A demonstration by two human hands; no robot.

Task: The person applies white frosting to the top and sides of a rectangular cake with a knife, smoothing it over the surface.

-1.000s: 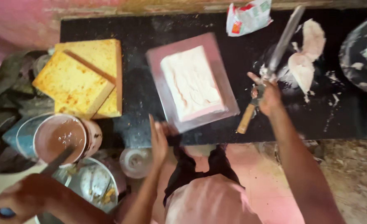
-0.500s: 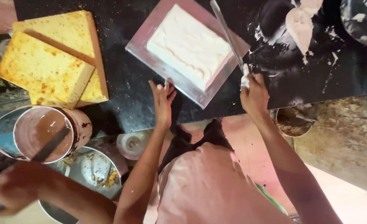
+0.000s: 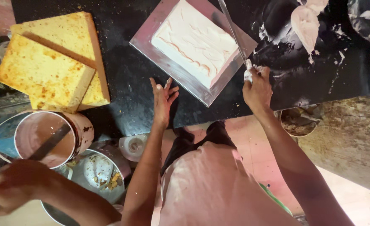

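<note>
1. My right hand (image 3: 258,90) grips the cream-smeared handle of a long steel palette knife (image 3: 232,27); its blade runs toward eleven o'clock over the right edge of the white-iced rectangular cake (image 3: 195,42)
2. That cake sits on a square silver board (image 3: 151,33) on the black worktop (image 3: 126,83), turned diamond-wise
3. My left hand (image 3: 162,100) lies empty, fingers spread, just below the board's near edge; the cake lies at one o'clock from it

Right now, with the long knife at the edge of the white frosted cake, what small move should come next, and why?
Probably draw the long metal knife, gripped by the right hand, along the white frosted rectangular cake: its icing looks ridged. The left hand could steady the silver square board.
</note>
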